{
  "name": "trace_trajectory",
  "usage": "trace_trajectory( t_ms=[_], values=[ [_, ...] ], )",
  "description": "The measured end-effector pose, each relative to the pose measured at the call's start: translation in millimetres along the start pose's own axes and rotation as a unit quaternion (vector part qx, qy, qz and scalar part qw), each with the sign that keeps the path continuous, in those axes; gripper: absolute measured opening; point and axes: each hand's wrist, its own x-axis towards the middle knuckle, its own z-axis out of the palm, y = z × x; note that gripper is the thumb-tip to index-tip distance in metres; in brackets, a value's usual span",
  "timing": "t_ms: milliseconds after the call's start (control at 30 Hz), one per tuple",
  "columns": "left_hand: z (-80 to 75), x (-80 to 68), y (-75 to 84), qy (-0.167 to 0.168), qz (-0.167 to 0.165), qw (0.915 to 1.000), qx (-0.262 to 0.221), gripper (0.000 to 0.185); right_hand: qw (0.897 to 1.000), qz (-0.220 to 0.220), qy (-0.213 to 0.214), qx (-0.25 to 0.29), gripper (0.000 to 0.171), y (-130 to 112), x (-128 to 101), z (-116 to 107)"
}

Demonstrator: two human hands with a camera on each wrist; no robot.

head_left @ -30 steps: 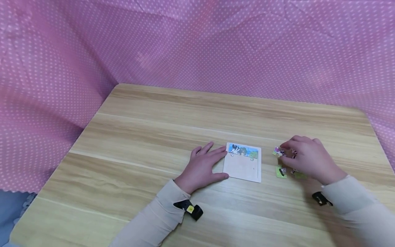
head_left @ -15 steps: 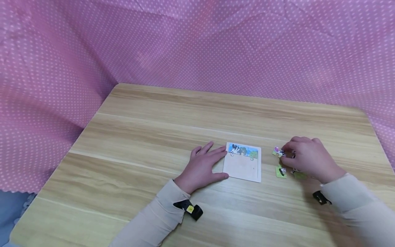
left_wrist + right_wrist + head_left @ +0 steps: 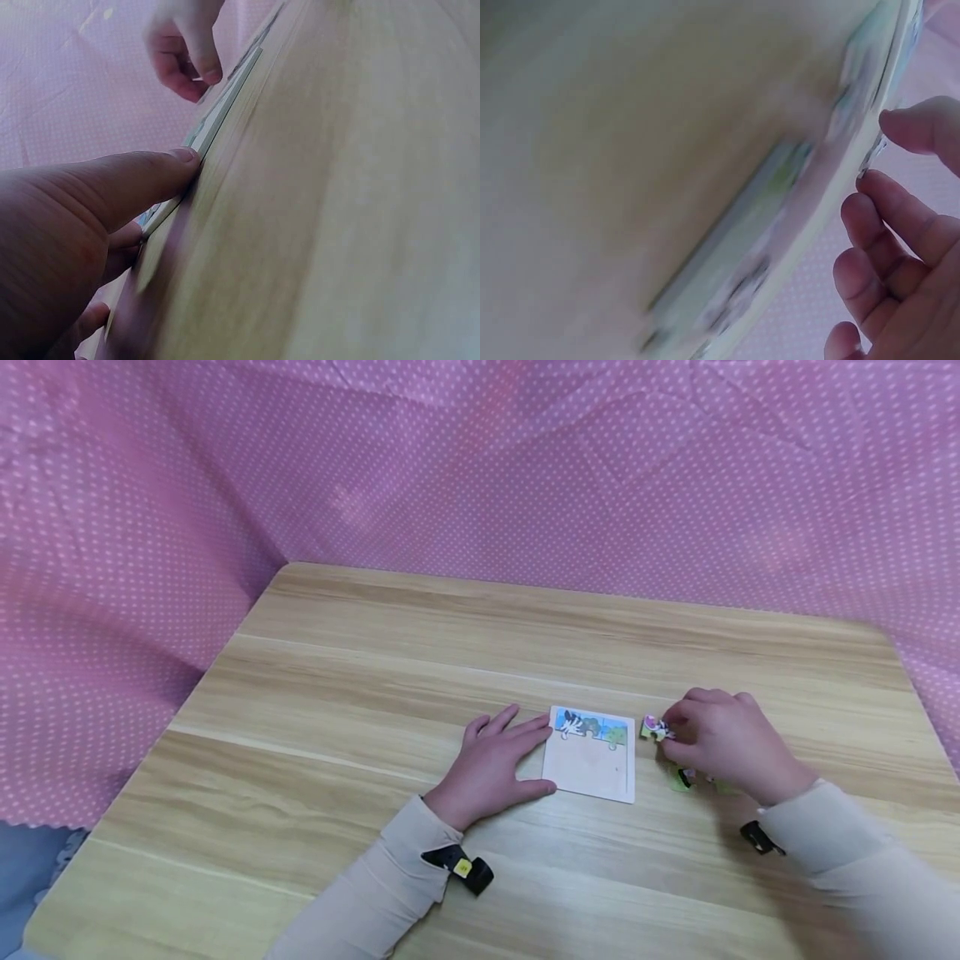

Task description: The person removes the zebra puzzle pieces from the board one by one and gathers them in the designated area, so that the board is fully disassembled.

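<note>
A small white puzzle board point(image 3: 591, 763) lies on the wooden table point(image 3: 375, 693), with a strip of fitted picture pieces along its far edge. My left hand point(image 3: 495, 764) rests flat on the table, fingers and thumb against the board's left edge point(image 3: 217, 124). My right hand point(image 3: 716, 743) pinches a small puzzle piece point(image 3: 652, 728) just right of the board's far right corner. Loose green pieces point(image 3: 684, 778) lie partly hidden under that hand. The right wrist view is blurred and shows my curled fingers point(image 3: 889, 247).
Pink dotted cloth point(image 3: 480, 468) hangs round the back and sides of the table. The table's left and near edges are in view. A black strap with a yellow tag point(image 3: 461, 867) sits on my left sleeve.
My right hand has moved left with the small piece, from near the loose pieces to beside the board's right edge. The left hand has stayed put.
</note>
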Motion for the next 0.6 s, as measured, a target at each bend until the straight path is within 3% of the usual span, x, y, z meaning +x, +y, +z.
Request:
trace_trajectory(
  t_ms=[400,600],
  values=[
    [0.0,0.4,-0.7,0.000,0.002,1.0000,0.001,0.075,0.997,-0.067,0.049,0.002,0.027,-32.2,8.5,14.1],
    [0.4,1.2,-1.2,0.002,0.001,1.0000,0.002,0.074,0.996,-0.073,0.040,0.010,0.025,-50.6,16.3,15.5]
  ],
)
